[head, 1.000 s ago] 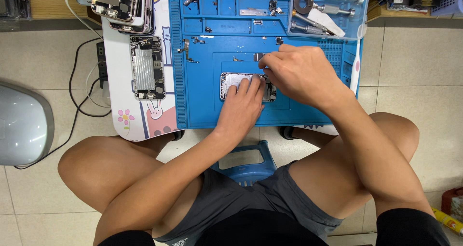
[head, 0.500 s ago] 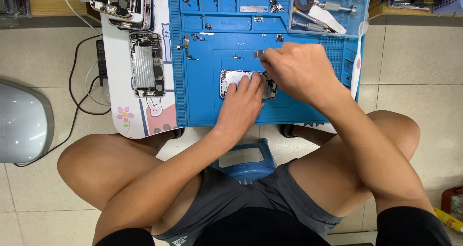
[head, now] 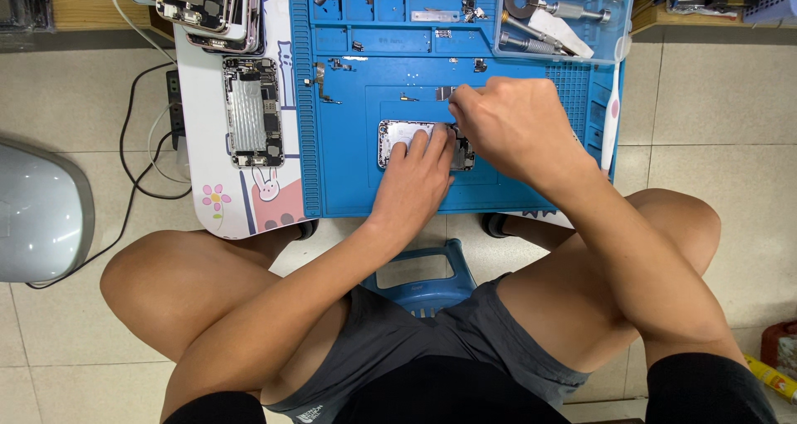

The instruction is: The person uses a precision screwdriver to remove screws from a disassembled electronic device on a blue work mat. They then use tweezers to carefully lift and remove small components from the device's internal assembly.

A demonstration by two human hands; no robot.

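Barely shifted since earlier frame: right hand [head: 519, 125] still pinched over top edge of opened phone chassis [head: 415, 137], held item too small to tell. Left hand [head: 419, 179] flat, fingers [head: 423, 146] spread, pinning chassis at centre of blue mat [head: 349, 183] on tabletop [head: 216, 216]. Step, judged: working small part or screw. Next calls for steady hold, fine tip control.

Probably phone-repair workshop — blue repair mat [head: 349, 175], opened phones [head: 251, 112].

Your left hand [head: 419, 171] presses flat on an opened phone body [head: 407, 135] on the blue repair mat [head: 349, 175]. Your right hand [head: 519, 125] sits just beside it, fingers pinched near the phone's upper right edge; what they pinch is too small to tell. Another stripped phone [head: 252, 112] lies left of the mat. Clear tool tray [head: 564, 17] at top right.
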